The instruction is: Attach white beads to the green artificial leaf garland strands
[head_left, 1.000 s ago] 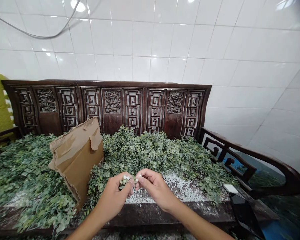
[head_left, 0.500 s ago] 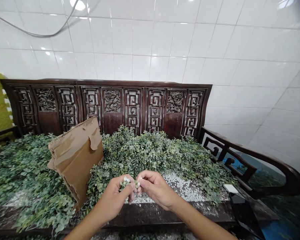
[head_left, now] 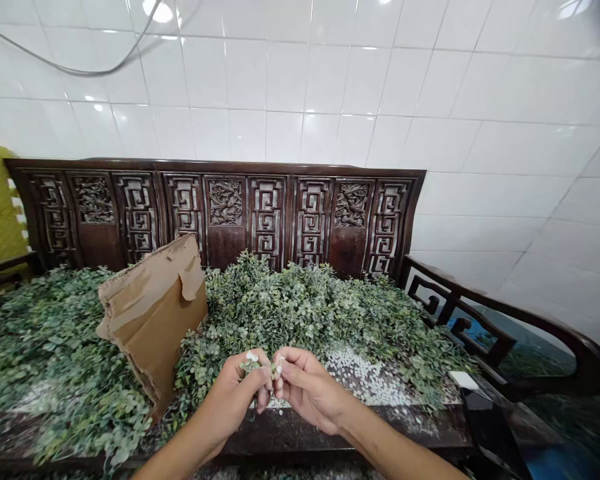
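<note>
My left hand [head_left: 233,398] is closed around a small green artificial sprig [head_left: 251,365] with white bead-like tips showing above the fingers. Against it, thumb and forefinger of my right hand [head_left: 317,393] pinch a small white piece [head_left: 279,368] at the sprig's end; whether it is still attached I cannot tell. Both hands meet in front of a heap of artificial greenery [head_left: 290,307]. Many loose white bits [head_left: 367,377] lie scattered on the seat behind and beside my right hand.
A torn cardboard sheet [head_left: 165,327] stands upright on the left, with more greenery [head_left: 65,347] beyond it. The dark carved wooden bench [head_left: 225,243] has a curved armrest [head_left: 545,327] on the right. Near it lies a black item [head_left: 490,427] with a white block [head_left: 463,380] at its end.
My hands stay together in nearly the same spot, with slight finger movement around the sprig. The sprig's white tips have shifted a little. The whole view has moved very slightly.
</note>
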Available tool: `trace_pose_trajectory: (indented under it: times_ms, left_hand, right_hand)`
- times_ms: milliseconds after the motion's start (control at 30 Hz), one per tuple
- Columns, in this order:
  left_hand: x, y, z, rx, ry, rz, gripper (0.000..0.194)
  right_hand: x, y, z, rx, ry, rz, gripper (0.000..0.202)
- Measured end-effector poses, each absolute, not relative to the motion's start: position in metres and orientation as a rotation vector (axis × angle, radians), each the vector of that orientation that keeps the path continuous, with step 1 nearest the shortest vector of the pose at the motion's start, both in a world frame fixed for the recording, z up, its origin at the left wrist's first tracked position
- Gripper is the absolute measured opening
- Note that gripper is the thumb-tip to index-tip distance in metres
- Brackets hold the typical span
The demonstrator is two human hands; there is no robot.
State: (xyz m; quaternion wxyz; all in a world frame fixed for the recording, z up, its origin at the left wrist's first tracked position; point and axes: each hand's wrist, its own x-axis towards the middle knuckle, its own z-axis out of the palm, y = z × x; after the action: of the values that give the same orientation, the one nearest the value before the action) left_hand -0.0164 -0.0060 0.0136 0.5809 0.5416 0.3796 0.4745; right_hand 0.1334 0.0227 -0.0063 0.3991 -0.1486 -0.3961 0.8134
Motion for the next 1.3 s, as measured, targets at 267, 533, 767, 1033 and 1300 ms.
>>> trace_pose_trajectory:
  times_ms: [267,533,767,1033,1300]
  left_hand:
    - [-0.014,-0.009,0.018,1.221,0.938,1.114,0.020]
    - [-0.013,-0.010,0.019,1.200,0.928,1.124,0.018]
    - [-0.014,-0.007,0.016,1.280,1.017,1.150,0.022]
    - [-0.016,-0.005,0.011,1.237,1.025,1.180,0.020]
    - [-0.013,-0.008,0.013,1.134,1.021,1.205,0.017]
  right_hand:
    - [0.133,0.021,-0.006,-0.337,-0.980,2.090,0.027]
    - [0.132,0.021,-0.006,-0.335,-0.996,2.086,0.027]
    - [0.128,0.015,0.000,-0.365,-1.002,2.003,0.029]
    - [0.125,0.015,0.000,-0.411,-0.989,1.922,0.024]
    - [0.120,0.012,0.000,-0.374,-1.007,1.914,0.023]
